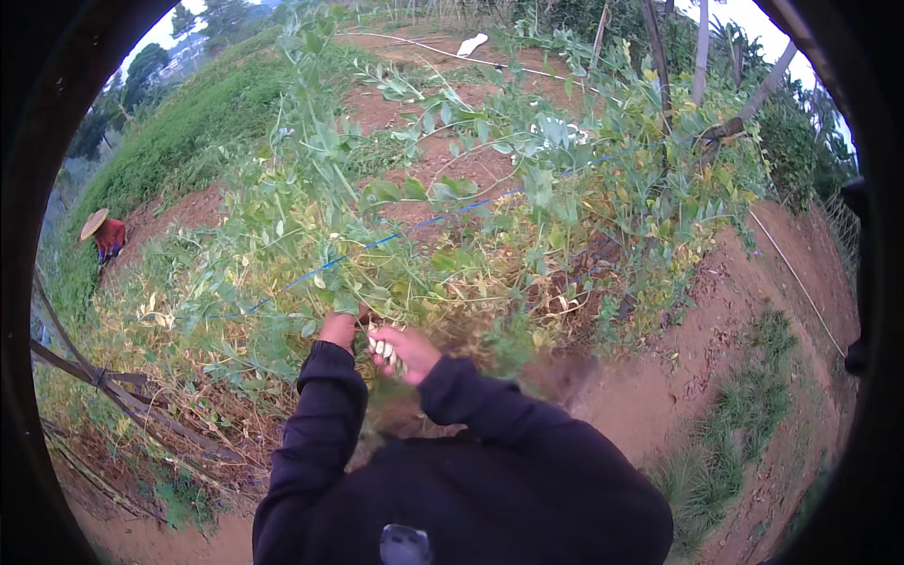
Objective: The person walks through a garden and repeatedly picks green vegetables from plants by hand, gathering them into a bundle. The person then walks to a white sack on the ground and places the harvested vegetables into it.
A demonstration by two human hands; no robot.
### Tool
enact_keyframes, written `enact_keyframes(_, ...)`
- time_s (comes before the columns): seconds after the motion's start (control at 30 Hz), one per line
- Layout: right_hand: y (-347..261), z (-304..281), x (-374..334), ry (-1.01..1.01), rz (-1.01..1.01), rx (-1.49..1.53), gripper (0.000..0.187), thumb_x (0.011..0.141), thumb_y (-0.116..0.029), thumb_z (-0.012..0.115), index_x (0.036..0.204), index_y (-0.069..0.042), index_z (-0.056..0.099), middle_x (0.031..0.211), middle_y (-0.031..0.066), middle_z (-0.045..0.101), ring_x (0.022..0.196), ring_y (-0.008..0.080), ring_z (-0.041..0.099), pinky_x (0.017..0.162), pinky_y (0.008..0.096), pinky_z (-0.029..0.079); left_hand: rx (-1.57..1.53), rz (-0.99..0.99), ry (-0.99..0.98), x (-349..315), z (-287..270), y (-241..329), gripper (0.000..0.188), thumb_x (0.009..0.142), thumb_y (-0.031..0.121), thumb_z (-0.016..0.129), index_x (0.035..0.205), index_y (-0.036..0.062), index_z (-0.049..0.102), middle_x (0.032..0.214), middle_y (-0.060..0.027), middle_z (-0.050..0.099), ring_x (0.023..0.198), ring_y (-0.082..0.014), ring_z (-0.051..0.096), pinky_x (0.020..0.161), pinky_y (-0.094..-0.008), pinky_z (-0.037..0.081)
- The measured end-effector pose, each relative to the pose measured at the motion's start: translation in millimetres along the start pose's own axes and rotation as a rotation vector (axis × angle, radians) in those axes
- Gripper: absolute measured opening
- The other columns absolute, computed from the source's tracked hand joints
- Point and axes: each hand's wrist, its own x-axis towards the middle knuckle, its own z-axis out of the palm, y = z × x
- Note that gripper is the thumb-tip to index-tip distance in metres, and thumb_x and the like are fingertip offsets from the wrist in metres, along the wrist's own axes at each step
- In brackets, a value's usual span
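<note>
Pale, whitish-green pea pods (385, 351) lie bunched in my right hand (414, 354), whose fingers are closed around them. Right beside it, my left hand (339, 330) reaches into the pea plants (381, 282). Its fingers look curled in at the stems, partly covered by leaves, and what they grip is too small to make out. The two hands nearly touch at the near side of the row. Around them the foliage is a mix of green leaves and yellowed, dry ones.
A blue string (405, 234) crosses the plants beyond my hands. Wooden poles (702, 56) stand at the far right, and dark sticks (122, 391) lean at the left. Bare soil (650, 414) slopes at the right. Another person in a straw hat (94, 223) is far left.
</note>
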Motion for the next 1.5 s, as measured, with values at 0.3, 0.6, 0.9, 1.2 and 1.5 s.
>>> enact_keyframes(0.3, -5.9, -10.4, 1.8, 0.131, -0.050, -0.007, 0.019, 0.080, -0.025, 0.058, 0.083, -0.006, 0.058, 0.069, 0.0035, 0.060, 0.050, 0.0098, 0.053, 0.034, 0.0215, 0.037, 0.038, 0.051, -0.007, 24.5, -1.5, -22.1, 0.009, 0.073, 0.000, 0.057, 0.081, 0.0015, 0.053, 0.076, -0.0063, 0.056, 0.067, -0.0184, 0.056, 0.057, -0.0317, 0.044)
enact_keyframes(0.6, 5.3, -7.7, 1.5, 0.110, -0.084, -0.113, 0.019, 0.081, -0.026, 0.057, 0.084, -0.008, 0.058, 0.064, 0.0017, 0.059, 0.050, 0.0095, 0.054, 0.034, 0.0206, 0.035, -0.059, 0.049, -0.040, 20.3, -9.1, -28.2, 0.016, 0.071, 0.003, 0.060, 0.085, -0.0033, 0.060, 0.078, -0.0097, 0.062, 0.062, -0.0195, 0.055, 0.057, -0.0326, 0.043)
enact_keyframes(0.9, 44.8, 40.5, -65.7, -0.119, -0.021, -0.150, 0.020, 0.084, -0.025, 0.055, 0.091, -0.006, 0.053, 0.074, 0.0051, 0.061, 0.060, 0.0120, 0.061, 0.036, 0.0201, 0.042, 0.139, 0.205, 0.120, 33.7, -23.1, -22.9, 0.018, 0.079, 0.006, 0.058, 0.091, -0.0069, 0.060, 0.075, -0.0119, 0.064, 0.067, -0.0174, 0.061, 0.067, -0.0247, 0.045)
enact_keyframes(1.2, 88.6, -17.2, -146.5, 0.169, -0.206, 0.383, 0.014, 0.087, -0.020, 0.052, 0.092, -0.008, 0.054, 0.083, 0.0052, 0.060, 0.084, 0.0266, 0.062, 0.074, 0.0467, 0.052, 0.062, 0.407, -0.013, -69.1, -80.2, -15.5, 0.032, 0.083, 0.003, 0.052, 0.114, -0.0055, 0.049, 0.105, -0.0127, 0.058, 0.097, -0.0153, 0.055, 0.086, -0.0265, 0.041)
enact_keyframes(1.5, 102.9, -64.6, -220.7, 0.576, -0.556, 0.389, 0.012, 0.084, -0.025, 0.058, 0.084, -0.014, 0.054, 0.071, -0.0001, 0.057, 0.062, 0.0161, 0.059, 0.058, 0.0375, 0.053, -0.094, 0.032, -0.096, -131.5, -118.6, -49.3, 0.028, 0.085, 0.006, 0.051, 0.112, -0.0012, 0.051, 0.093, -0.0107, 0.062, 0.077, -0.0113, 0.058, 0.072, -0.0235, 0.046)
